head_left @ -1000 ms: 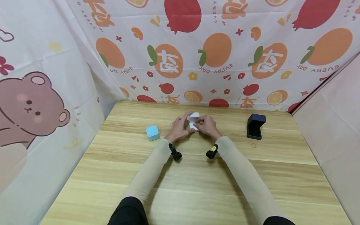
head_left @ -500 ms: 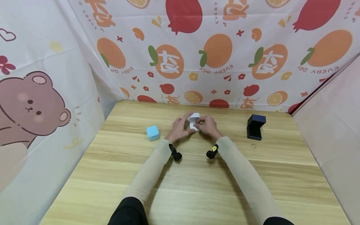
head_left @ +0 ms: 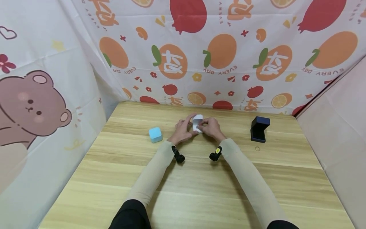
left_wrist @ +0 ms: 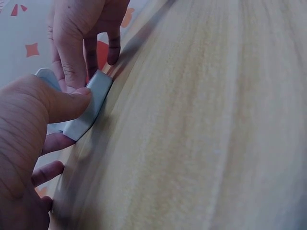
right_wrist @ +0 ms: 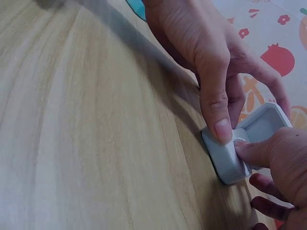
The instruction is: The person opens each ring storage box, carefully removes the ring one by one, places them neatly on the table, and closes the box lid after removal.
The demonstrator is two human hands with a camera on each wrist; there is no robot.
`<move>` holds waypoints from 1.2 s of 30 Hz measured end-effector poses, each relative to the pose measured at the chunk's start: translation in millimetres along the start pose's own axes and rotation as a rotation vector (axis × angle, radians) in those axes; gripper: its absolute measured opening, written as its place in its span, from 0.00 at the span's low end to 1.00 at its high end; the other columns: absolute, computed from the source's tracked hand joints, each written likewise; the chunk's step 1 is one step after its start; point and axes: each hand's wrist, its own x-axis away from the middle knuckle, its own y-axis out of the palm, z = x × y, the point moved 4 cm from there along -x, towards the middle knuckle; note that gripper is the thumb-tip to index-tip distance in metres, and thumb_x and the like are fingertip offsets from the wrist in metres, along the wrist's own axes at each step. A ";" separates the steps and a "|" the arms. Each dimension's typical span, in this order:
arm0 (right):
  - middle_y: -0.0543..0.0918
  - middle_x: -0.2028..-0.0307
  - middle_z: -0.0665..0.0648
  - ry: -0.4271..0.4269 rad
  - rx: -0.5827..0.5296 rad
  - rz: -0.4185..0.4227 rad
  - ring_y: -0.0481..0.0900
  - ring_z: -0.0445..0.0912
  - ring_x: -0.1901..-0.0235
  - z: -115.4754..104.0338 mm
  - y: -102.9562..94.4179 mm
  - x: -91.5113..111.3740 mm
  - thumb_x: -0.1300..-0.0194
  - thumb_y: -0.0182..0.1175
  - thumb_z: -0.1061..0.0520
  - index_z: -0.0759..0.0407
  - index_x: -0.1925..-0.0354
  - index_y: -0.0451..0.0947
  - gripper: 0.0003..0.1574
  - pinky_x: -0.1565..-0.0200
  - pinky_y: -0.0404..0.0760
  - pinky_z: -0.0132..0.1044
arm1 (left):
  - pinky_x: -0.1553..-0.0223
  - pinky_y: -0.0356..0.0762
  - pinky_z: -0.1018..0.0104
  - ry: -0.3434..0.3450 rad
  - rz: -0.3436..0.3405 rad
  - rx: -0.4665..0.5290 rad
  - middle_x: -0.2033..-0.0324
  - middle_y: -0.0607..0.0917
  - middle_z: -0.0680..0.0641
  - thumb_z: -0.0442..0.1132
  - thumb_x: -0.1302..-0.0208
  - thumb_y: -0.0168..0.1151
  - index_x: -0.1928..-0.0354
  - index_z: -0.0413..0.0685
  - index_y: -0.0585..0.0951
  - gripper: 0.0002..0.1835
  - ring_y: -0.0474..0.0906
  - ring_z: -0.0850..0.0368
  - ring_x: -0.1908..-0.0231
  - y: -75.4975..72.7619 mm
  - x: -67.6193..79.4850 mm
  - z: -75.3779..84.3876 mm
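A white ring box [head_left: 197,124] stands with its lid raised at the far middle of the table. My left hand [head_left: 182,131] holds it; in the right wrist view, the left thumb [right_wrist: 223,128] lies on the front wall of its base. My right hand [head_left: 211,128] is at the box, its thumb [right_wrist: 254,152] reaching inside against a small ring [right_wrist: 240,139] with a ridged, silvery edge. Most of that ring is hidden by the thumb. From the left wrist view, the box [left_wrist: 92,106] hides the right fingertips.
A light blue box [head_left: 155,135] sits left of the hands. To the right, a dark blue ring box [head_left: 259,128] stands with its lid up, and a thin ring [head_left: 257,148] lies in front of it. A printed curtain [head_left: 194,76] hangs behind the wooden table [head_left: 183,190].
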 end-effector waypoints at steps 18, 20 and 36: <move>0.88 0.49 0.64 -0.004 -0.060 0.004 0.82 0.58 0.43 2.7 -2.1 -5.5 0.38 0.72 0.58 0.62 0.63 0.91 0.08 0.36 0.74 0.52 | 0.37 0.57 0.44 -0.001 -0.005 -0.010 0.44 0.83 0.40 0.46 0.39 0.73 0.22 0.72 0.56 0.47 0.68 0.42 0.40 -1.9 -1.1 2.1; 0.88 0.49 0.63 0.001 -0.064 -0.005 0.81 0.58 0.42 2.6 -2.1 -5.7 0.38 0.72 0.58 0.62 0.63 0.91 0.08 0.36 0.74 0.51 | 0.37 0.57 0.44 -0.004 -0.007 -0.011 0.44 0.83 0.40 0.46 0.39 0.73 0.22 0.72 0.56 0.47 0.67 0.42 0.40 -1.7 -1.3 1.5; 0.85 0.41 0.62 0.077 -0.130 -0.009 0.78 0.58 0.36 7.6 -1.9 -5.1 0.38 0.73 0.55 0.64 0.58 0.90 0.14 0.32 0.72 0.51 | 0.35 0.56 0.43 -0.013 -0.011 -0.016 0.43 0.82 0.40 0.45 0.38 0.72 0.22 0.72 0.56 0.47 0.67 0.42 0.38 -0.4 -0.8 0.8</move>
